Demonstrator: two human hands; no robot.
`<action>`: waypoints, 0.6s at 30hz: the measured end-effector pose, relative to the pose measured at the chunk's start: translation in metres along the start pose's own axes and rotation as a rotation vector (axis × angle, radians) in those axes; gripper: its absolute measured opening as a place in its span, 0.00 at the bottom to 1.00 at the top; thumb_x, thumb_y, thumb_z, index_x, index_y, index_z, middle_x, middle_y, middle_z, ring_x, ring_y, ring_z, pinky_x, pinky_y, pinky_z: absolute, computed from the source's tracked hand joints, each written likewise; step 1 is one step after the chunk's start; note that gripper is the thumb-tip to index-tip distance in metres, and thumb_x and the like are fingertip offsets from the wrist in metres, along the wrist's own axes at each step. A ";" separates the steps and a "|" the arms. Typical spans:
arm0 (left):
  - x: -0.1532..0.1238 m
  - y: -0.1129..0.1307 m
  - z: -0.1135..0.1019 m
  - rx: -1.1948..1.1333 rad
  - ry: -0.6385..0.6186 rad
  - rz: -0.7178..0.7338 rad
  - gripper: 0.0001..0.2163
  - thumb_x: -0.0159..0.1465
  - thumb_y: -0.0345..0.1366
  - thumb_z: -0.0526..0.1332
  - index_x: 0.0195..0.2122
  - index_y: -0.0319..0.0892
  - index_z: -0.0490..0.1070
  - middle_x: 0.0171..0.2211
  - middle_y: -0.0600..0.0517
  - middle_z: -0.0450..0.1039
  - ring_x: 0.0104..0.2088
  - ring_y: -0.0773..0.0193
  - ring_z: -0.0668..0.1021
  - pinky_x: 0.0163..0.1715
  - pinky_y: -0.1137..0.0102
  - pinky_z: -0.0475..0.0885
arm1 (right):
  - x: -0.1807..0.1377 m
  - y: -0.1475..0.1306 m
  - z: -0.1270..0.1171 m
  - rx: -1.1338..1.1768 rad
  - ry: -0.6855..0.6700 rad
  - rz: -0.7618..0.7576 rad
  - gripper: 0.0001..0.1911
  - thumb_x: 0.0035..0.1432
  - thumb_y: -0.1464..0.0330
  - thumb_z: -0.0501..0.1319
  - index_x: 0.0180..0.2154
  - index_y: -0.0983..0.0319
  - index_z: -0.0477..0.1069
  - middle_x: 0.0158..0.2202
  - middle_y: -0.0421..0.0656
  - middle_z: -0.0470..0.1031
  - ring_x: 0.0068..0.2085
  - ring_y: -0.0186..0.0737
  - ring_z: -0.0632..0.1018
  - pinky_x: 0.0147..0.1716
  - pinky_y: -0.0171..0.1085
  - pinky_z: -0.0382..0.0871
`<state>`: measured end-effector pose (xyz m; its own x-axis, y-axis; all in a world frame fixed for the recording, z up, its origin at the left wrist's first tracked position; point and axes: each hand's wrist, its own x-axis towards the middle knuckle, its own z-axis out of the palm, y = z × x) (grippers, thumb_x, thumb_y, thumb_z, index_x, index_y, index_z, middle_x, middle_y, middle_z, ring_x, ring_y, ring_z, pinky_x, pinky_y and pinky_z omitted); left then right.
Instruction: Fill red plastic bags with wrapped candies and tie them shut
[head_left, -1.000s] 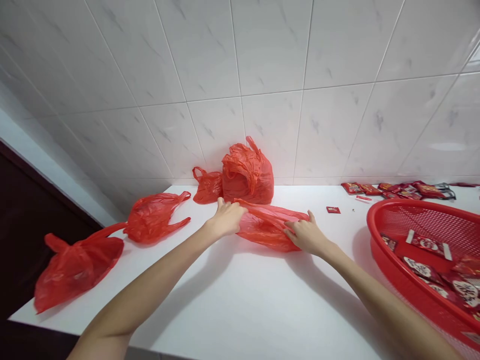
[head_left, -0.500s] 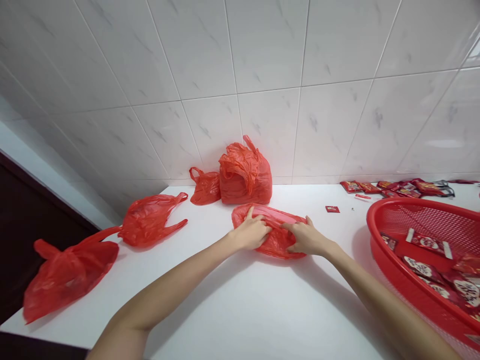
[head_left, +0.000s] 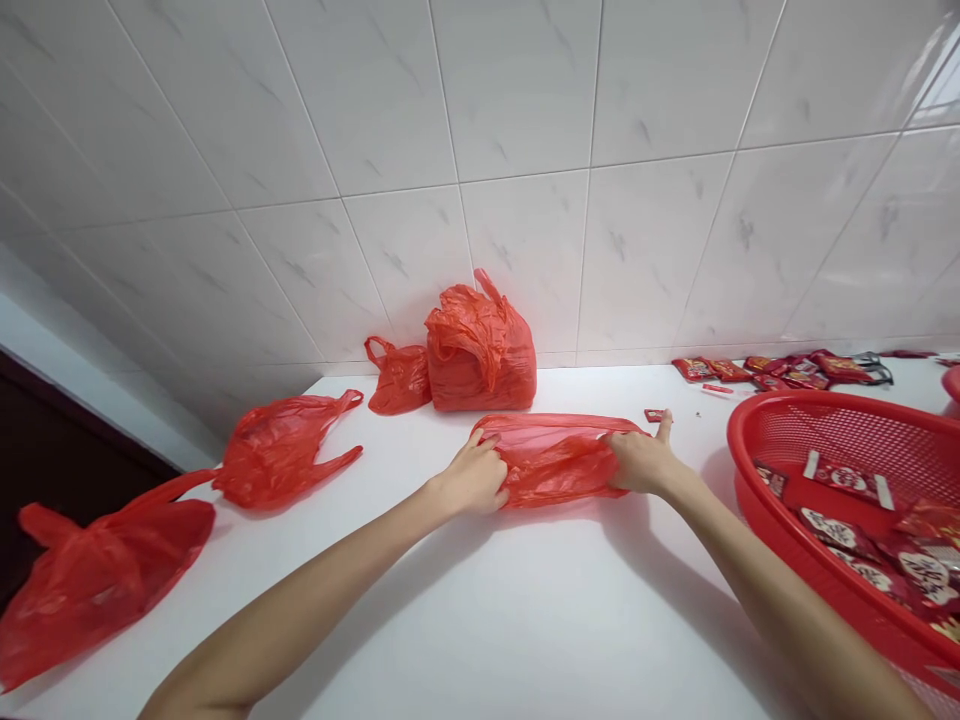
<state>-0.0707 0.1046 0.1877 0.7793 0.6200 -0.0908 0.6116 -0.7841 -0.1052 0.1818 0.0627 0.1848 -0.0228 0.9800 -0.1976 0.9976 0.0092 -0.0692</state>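
Observation:
A thin red plastic bag (head_left: pixel 559 468) is stretched sideways between my two hands over the white table, its mouth spread wide. My left hand (head_left: pixel 474 474) grips the bag's left side, fingers curled round the edge. At the opposite end my right hand (head_left: pixel 639 462) is closed on the bag, thumb sticking up and some fingertips hidden in the plastic. Just behind the bag stands a bulky, filled red bag (head_left: pixel 484 350) against the wall. A smaller red bag (head_left: pixel 400 378) leans beside it.
At right stands a red mesh basket (head_left: pixel 780 520) holding wrapped snack packets (head_left: pixel 847 478). More red packets (head_left: pixel 795 370) lie along the tiled wall, and a small packet (head_left: pixel 654 415) lies behind my right hand. Two red bags (head_left: pixel 274 450) (head_left: pixel 112 580) rest on the left.
My hands have moved apart, pulling the bag wider and opening its mouth. The view has shifted slightly to the right.

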 end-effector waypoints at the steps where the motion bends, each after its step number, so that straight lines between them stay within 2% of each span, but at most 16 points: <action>1: -0.002 0.002 -0.002 -0.008 0.001 0.008 0.11 0.58 0.32 0.59 0.19 0.42 0.71 0.25 0.45 0.77 0.48 0.45 0.77 0.55 0.51 0.63 | -0.001 0.001 -0.001 0.011 -0.002 -0.006 0.15 0.48 0.75 0.60 0.41 0.62 0.74 0.40 0.50 0.81 0.46 0.55 0.80 0.57 0.81 0.29; 3: -0.004 0.005 -0.004 -0.040 0.019 0.015 0.08 0.59 0.32 0.58 0.23 0.42 0.72 0.29 0.46 0.78 0.42 0.50 0.78 0.54 0.52 0.64 | -0.003 0.002 -0.002 0.048 0.026 -0.025 0.10 0.53 0.71 0.59 0.38 0.62 0.75 0.37 0.48 0.81 0.45 0.55 0.80 0.58 0.79 0.27; 6: -0.003 0.005 -0.002 -0.115 0.044 0.025 0.04 0.58 0.31 0.59 0.28 0.42 0.72 0.31 0.48 0.77 0.39 0.53 0.78 0.52 0.55 0.65 | -0.003 0.002 -0.002 0.064 0.054 -0.030 0.08 0.55 0.65 0.61 0.35 0.61 0.75 0.34 0.47 0.80 0.43 0.55 0.80 0.58 0.79 0.28; 10: 0.002 0.002 0.013 -0.240 0.104 0.069 0.07 0.60 0.30 0.58 0.36 0.43 0.76 0.38 0.49 0.80 0.41 0.56 0.79 0.52 0.59 0.67 | -0.001 -0.003 -0.002 0.035 0.019 -0.013 0.04 0.54 0.68 0.62 0.33 0.61 0.74 0.32 0.46 0.80 0.42 0.54 0.81 0.58 0.79 0.33; 13: 0.007 0.003 0.029 -0.332 0.323 0.132 0.12 0.64 0.29 0.55 0.44 0.43 0.77 0.46 0.48 0.80 0.47 0.57 0.79 0.53 0.60 0.70 | -0.009 -0.008 -0.012 0.105 0.131 -0.076 0.08 0.60 0.67 0.59 0.37 0.62 0.76 0.34 0.47 0.81 0.43 0.54 0.81 0.60 0.77 0.33; 15: 0.009 0.004 0.039 -0.370 0.517 0.159 0.13 0.65 0.28 0.54 0.44 0.43 0.77 0.47 0.47 0.80 0.48 0.58 0.79 0.52 0.60 0.72 | -0.022 -0.008 -0.024 0.215 0.232 -0.160 0.11 0.64 0.64 0.58 0.42 0.61 0.77 0.36 0.46 0.83 0.45 0.52 0.81 0.63 0.74 0.33; 18: 0.007 0.006 0.048 -0.397 0.740 0.190 0.11 0.66 0.28 0.54 0.42 0.44 0.77 0.46 0.46 0.79 0.46 0.58 0.80 0.49 0.59 0.75 | -0.051 0.004 -0.046 0.408 0.369 -0.255 0.17 0.65 0.57 0.57 0.47 0.57 0.77 0.42 0.46 0.83 0.47 0.52 0.81 0.65 0.69 0.44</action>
<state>-0.0681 0.1051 0.1389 0.6774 0.4086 0.6118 0.3565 -0.9097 0.2129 0.1902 0.0221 0.2394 -0.1611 0.9618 0.2214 0.8563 0.2478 -0.4532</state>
